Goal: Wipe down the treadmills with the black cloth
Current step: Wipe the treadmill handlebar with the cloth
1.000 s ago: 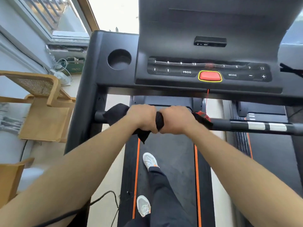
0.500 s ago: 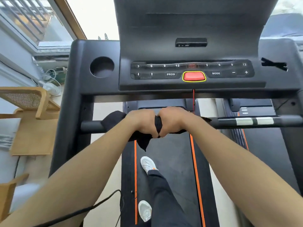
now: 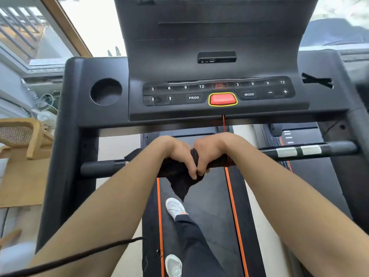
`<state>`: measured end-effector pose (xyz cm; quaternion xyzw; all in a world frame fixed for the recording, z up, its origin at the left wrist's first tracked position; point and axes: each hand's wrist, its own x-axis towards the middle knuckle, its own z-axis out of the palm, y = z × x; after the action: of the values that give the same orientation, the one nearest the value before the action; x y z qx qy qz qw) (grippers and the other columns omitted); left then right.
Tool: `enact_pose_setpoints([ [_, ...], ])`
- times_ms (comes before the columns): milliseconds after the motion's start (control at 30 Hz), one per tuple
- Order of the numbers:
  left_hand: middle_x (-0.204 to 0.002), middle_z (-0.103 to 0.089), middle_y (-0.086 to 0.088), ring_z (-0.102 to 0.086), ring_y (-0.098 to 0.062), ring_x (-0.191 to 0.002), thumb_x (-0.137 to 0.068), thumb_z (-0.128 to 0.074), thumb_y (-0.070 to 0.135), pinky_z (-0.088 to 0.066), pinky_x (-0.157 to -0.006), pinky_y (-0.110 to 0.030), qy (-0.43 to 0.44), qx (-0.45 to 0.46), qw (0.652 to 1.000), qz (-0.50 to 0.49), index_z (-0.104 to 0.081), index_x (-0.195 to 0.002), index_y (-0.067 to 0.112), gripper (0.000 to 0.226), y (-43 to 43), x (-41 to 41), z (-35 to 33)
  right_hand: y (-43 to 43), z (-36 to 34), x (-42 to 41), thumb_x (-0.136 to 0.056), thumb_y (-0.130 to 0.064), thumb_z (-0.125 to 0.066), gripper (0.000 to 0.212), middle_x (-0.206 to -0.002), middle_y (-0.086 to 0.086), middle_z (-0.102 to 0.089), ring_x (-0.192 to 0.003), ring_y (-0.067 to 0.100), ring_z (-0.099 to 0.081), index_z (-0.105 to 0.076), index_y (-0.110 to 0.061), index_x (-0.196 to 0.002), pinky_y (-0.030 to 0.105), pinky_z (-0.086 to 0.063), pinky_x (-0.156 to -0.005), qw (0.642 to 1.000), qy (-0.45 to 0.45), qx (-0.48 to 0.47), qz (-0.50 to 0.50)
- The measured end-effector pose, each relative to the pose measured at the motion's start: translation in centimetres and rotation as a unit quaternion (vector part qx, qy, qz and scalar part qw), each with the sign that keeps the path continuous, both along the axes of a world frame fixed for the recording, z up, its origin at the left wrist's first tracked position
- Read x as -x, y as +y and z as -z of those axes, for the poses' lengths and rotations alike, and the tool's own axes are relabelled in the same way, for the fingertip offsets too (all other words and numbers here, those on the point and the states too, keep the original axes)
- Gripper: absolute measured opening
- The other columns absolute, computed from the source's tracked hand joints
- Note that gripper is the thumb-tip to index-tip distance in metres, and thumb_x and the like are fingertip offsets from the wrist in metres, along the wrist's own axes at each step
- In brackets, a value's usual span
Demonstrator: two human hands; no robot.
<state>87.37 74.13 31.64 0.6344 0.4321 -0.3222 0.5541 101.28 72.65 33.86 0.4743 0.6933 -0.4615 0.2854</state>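
Observation:
A black treadmill fills the view, its console (image 3: 217, 92) ahead with a red button and its belt (image 3: 209, 206) below. A black handlebar (image 3: 99, 166) runs across under the console. The black cloth (image 3: 179, 180) is wrapped over the middle of that bar, one corner hanging down. My left hand (image 3: 175, 152) and my right hand (image 3: 209, 150) sit side by side, knuckles touching, both closed around the cloth on the bar. The bar under the hands is hidden.
A second treadmill (image 3: 311, 168) stands close on the right. Wooden chairs (image 3: 24, 136) and a window are on the left. A black cable (image 3: 79, 256) crosses below my left arm. My feet in white shoes (image 3: 175, 208) stand on the belt.
The view has shifted, with the console now lower and more central. Both hands keep their grip on the cloth and have tilted inward, and more cloth hangs below the bar.

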Motion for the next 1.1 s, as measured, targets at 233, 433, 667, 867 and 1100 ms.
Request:
enact_pose_setpoints([
  [233,-0.071,-0.064,0.0,-0.065,-0.026,-0.065,-0.069,-0.071,0.023,-0.038,-0.054,-0.031,0.029,-0.596,0.802,0.008,-0.055,-0.077,0.022,0.018,-8.1,0.0,1.4,-8.1,3.9,-0.4,-0.073,-0.018,-0.068,0.01,-0.07,0.003,-0.063,-0.065,0.03,-0.06,-0.062,-0.017,-0.08,0.036,-0.043,-0.059,0.811,-0.012,-0.585,-0.006],
  [433,-0.072,-0.067,0.0,-0.066,-0.026,-0.064,-0.069,-0.068,0.022,-0.034,-0.052,-0.029,0.044,-0.616,0.786,0.005,-0.061,-0.08,0.022,0.013,-8.2,-0.7,1.7,-7.4,3.7,0.3,-0.067,-0.008,-0.074,0.02,-0.068,0.002,-0.064,-0.061,0.029,-0.064,-0.059,-0.017,-0.079,0.033,-0.04,-0.053,0.816,-0.031,-0.577,-0.024],
  [667,-0.099,-0.073,0.001,-0.069,-0.015,-0.083,-0.065,-0.087,0.038,-0.057,-0.083,-0.033,0.012,-0.11,0.994,0.011,-0.073,-0.1,0.022,0.041,-1.7,-0.8,-1.8,-0.7,-0.5,0.0,-0.065,-0.027,-0.083,0.014,-0.07,0.0,-0.075,-0.063,0.017,-0.069,-0.074,-0.018,-0.072,0.032,-0.058,-0.065,0.998,-0.035,-0.032,-0.041],
  [867,-0.075,-0.064,0.006,-0.064,-0.021,-0.07,-0.07,-0.07,0.041,-0.041,-0.057,-0.03,0.062,-0.541,0.839,-0.013,-0.057,-0.083,0.026,0.024,-8.0,0.1,0.0,-5.9,1.3,-0.2,-0.062,-0.028,-0.078,0.029,-0.074,-0.002,-0.064,-0.071,0.027,-0.064,-0.062,-0.02,-0.086,0.032,-0.039,-0.059,0.907,-0.029,-0.42,0.019],
  [1100,-0.123,-0.067,-0.014,-0.063,-0.036,-0.109,-0.081,-0.066,0.007,-0.053,-0.091,-0.047,-0.11,-0.676,0.726,-0.065,-0.064,-0.121,0.005,0.04,-13.8,1.2,0.5,-16.2,3.4,-0.3,-0.081,0.0,-0.059,0.046,-0.127,0.015,-0.066,-0.116,0.036,-0.061,-0.062,-0.003,-0.127,0.046,-0.049,-0.098,0.766,0.091,-0.623,0.131],
])
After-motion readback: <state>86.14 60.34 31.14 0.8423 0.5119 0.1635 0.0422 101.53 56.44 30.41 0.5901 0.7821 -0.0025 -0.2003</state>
